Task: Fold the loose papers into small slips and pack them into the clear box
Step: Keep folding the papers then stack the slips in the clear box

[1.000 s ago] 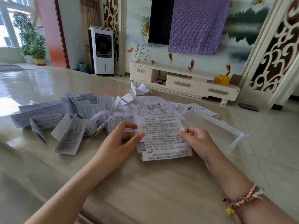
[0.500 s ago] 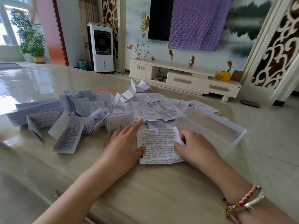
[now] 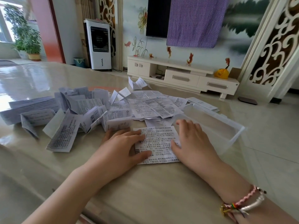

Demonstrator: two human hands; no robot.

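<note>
Fingers of the left hand point(image 3: 120, 147) are laid flat and straight on the left edge of the folded sheet point(image 3: 157, 145), and those of the right hand point(image 3: 193, 143) are spread flat on its right edge. A second ago the sheet was held up unfolded; since then it has been doubled over and pressed onto the tabletop point(image 3: 145, 191). One crease appears set, with smaller folds judged still needed. Loose papers point(image 3: 77, 113) stay piled left; the clear box point(image 3: 226, 126) is seen empty at right.

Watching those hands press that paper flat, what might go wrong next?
The clear box sits near the table's right edge, beside the right hand; a nudge might push it off. The left hand lies close to the standing folded slips, which might topple. The sheet might crease crookedly.
</note>
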